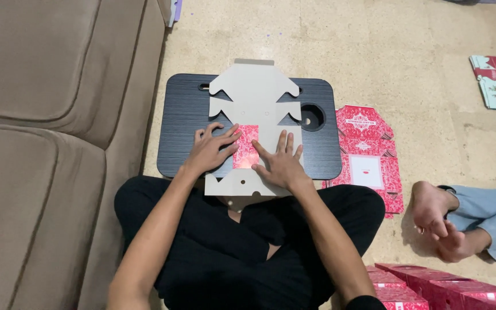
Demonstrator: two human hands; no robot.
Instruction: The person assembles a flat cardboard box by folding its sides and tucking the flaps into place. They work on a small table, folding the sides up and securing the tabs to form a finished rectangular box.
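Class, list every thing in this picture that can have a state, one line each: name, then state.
Cardboard box blank: unfolded, plain side up, one red flap folded over.
Lap desk: flat on floor, under the blank.
Left hand: open, pressing the blank.
Right hand: open, fingers spread, pressing beside the flap.
Red printed blanks: flat, stacked on floor.
Finished red boxes: folded, closed.

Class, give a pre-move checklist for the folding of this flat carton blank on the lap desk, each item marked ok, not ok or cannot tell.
1. Carton blank lies grey side up on lap desk: ok.
2. Left hand presses the blank: ok.
3. Right hand flat on it: ok.
4. Red flap folded over between the hands: ok.
5. Crease sharp: cannot tell.
6. Spare red blanks beside desk: ok.
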